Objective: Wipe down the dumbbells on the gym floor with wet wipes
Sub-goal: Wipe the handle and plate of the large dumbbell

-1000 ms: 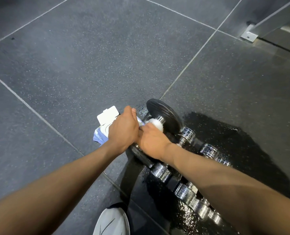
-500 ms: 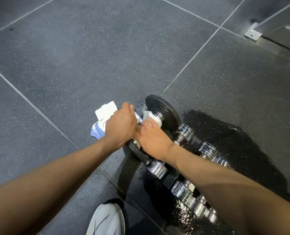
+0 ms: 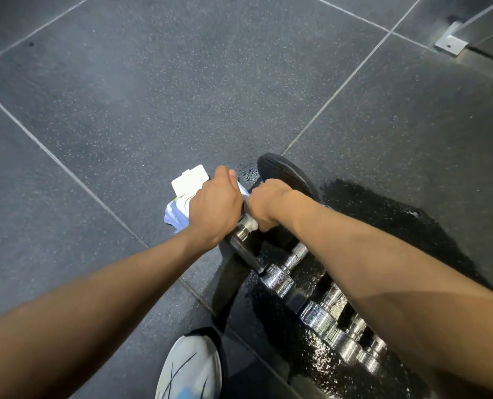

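Dark speckled gym floor is carrying the dumbbell, which is lying near the middle with its black far plate pointing away from the person. Compared with a second ago, the wet wipe is now showing at the near end of the chrome handle rather than up by the far plate. The right hand is curling its fingers round wipe and handle together. The left hand is clamping over the dumbbell's near end, touching the right; its fingertips are hidden. Just behind it the wipes pack is lying, and smaller chrome dumbbells are sitting on a wet patch.
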